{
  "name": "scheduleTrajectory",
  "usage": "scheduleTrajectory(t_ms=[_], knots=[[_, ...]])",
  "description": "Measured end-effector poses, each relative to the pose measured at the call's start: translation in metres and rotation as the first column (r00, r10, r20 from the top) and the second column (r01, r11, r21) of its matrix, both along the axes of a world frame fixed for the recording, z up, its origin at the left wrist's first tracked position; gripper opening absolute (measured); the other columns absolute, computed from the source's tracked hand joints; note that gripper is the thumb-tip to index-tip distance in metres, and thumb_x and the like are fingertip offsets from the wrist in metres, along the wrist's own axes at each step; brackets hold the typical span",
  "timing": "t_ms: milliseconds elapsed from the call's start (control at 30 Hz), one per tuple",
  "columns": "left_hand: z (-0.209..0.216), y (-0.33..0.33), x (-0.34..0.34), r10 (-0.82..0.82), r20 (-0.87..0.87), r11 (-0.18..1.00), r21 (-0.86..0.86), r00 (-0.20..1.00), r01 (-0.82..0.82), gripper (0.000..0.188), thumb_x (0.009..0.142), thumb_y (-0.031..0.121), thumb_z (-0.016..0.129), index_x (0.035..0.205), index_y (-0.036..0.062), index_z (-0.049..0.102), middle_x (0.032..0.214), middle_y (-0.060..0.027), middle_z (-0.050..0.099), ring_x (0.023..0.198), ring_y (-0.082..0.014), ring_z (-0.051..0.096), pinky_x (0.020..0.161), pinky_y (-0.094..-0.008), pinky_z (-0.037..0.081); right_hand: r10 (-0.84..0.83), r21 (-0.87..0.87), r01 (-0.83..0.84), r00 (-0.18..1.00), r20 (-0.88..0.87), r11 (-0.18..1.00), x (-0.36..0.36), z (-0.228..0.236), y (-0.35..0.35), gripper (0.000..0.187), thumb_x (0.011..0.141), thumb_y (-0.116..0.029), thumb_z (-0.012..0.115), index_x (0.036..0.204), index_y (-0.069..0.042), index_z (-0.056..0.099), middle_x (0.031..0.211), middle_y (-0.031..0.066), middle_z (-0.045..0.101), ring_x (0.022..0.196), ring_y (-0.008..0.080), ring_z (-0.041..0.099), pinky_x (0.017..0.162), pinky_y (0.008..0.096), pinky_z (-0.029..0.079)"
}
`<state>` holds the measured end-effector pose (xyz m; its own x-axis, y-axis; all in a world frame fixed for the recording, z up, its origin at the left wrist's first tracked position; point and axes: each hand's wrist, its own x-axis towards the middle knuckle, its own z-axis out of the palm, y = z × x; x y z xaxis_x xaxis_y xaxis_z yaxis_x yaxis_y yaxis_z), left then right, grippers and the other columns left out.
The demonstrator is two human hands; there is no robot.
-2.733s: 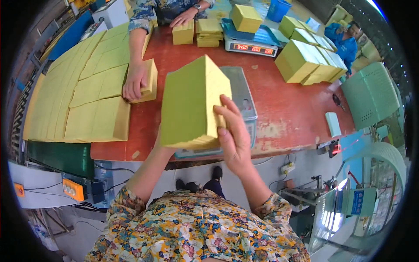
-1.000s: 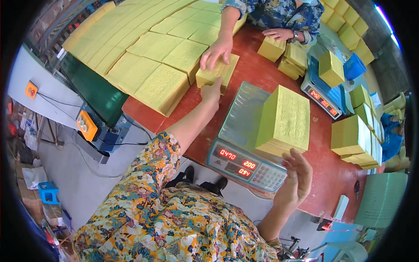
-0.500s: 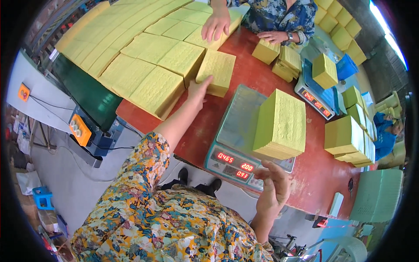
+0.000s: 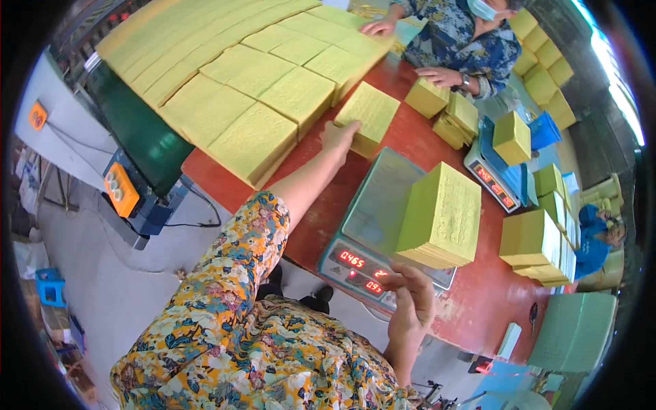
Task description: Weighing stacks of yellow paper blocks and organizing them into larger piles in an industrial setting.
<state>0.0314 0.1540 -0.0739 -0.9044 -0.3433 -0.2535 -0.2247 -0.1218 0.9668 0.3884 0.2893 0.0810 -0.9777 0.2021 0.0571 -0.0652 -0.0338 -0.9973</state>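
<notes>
A: Layout?
B: Worn red bench (image 4: 322, 208). Flat-panned scale (image 4: 383, 198) set at near edge, loaded with tall block (image 4: 437, 219): yellow, ridged top, layered sides. Low block (image 4: 372, 113), also layered, placed beyond scale's left corner, long axis roughly square to near edge.
A: Fingers?
B: Low block touched by nearer left hand (image 4: 337, 137), lying just beyond it; clamping can't be told. Right hand (image 4: 411, 297) unloaded, fingers curled, thumb apart.

big yellow stack (image 4: 441, 215): held aloft → on scale (image 4: 383, 198) | left grip (image 4: 339, 137): now touching smaller stack (image 4: 369, 115) | right grip (image 4: 411, 306): off big yellow stack, near scale | co-worker's right arm (image 4: 395, 12): from smaller stack to yellow rows (image 4: 247, 72)
</notes>
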Motion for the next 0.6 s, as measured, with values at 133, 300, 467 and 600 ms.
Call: scheduleTrajectory(t_ms=[133, 300, 467, 600], knots=[[-0.003, -0.029, -0.045, -0.142, 0.042, 0.986, -0.077, 0.989, 0.145, 0.083, 0.067, 0.037, 0.081, 0.129, -0.0080, 0.049, 0.135, -0.0292, 0.051, 0.127, -0.0392, 0.050, 0.102, -0.0439, 0.045, 0.075, -0.054, -0.071, 0.995, 0.070, 0.996, 0.009, 0.000, -0.003, 0.033, 0.092, 0.007, 0.049, 0.123, 0.005, 0.056, 0.118, 0.0147, 0.065, 0.103, 0.0199, 0.064, 0.093, 0.0336, 0.051], [0.070, -0.021, -0.014, -0.387, -0.129, 0.441, -0.895, 0.913, 0.060, 0.069, 0.079, 0.035, 0.070, 0.133, -0.0023, 0.050, 0.129, -0.0274, 0.054, 0.121, -0.0413, 0.052, 0.102, -0.0483, 0.045, 0.138, -0.152, -0.098, 0.949, 0.282, 0.984, 0.026, -0.015, 0.015, 0.028, 0.095, 0.003, 0.052, 0.122, 0.003, 0.059, 0.114, 0.0111, 0.067, 0.103, 0.0157, 0.064, 0.093, 0.0306, 0.049], [0.102, 0.000, -0.076, -0.639, -0.092, 0.128, -0.992, 0.764, -0.013, 0.053, 0.090, 0.026, 0.060, 0.136, 0.0031, 0.050, 0.131, -0.0185, 0.058, 0.123, -0.0385, 0.052, 0.107, -0.0461, 0.041, 0.174, -0.178, -0.112, 0.907, 0.385, 0.978, 0.034, -0.038, 0.009, 0.025, 0.096, -0.002, 0.055, 0.120, 0.002, 0.061, 0.112, 0.0098, 0.068, 0.100, 0.0146, 0.065, 0.088, 0.0289, 0.050], [0.069, 0.040, -0.126, -0.768, 0.064, -0.049, -0.998, 0.637, 0.041, 0.039, 0.098, 0.032, 0.043, 0.129, 0.0133, 0.057, 0.131, -0.0123, 0.059, 0.123, -0.0356, 0.053, 0.105, -0.0477, 0.042, 0.239, -0.289, -0.122, 0.878, 0.416, 0.950, 0.039, -0.071, -0.015, 0.026, 0.097, -0.001, 0.051, 0.121, 0.003, 0.060, 0.118, 0.0116, 0.066, 0.105, 0.0183, 0.065, 0.094, 0.0320, 0.049]])
